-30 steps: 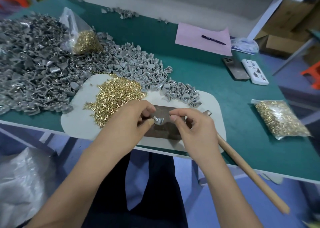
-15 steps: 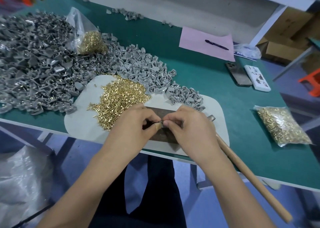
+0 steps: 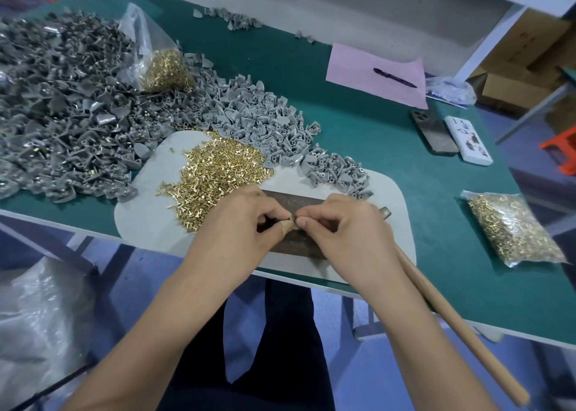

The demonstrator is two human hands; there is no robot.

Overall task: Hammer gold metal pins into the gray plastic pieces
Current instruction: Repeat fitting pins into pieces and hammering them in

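Over the dark metal block (image 3: 293,242) at the desk's (image 3: 358,130) near edge, left hand (image 3: 240,223) and right hand (image 3: 339,226) pinch one gray plastic piece (image 3: 291,221) between meeting fingertips (any pin hidden); the hammer (image 3: 442,314) lies just right, handle pointing near, closest to the right hand

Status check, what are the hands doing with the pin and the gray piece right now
Left hand and right hand both pinching one small gray piece over the dark metal block. Pin hidden by fingertips. Hammer lying idle under right wrist.

Green-topped table (image 3: 358,136), blue floor (image 3: 149,273), white shelf post (image 3: 486,33)
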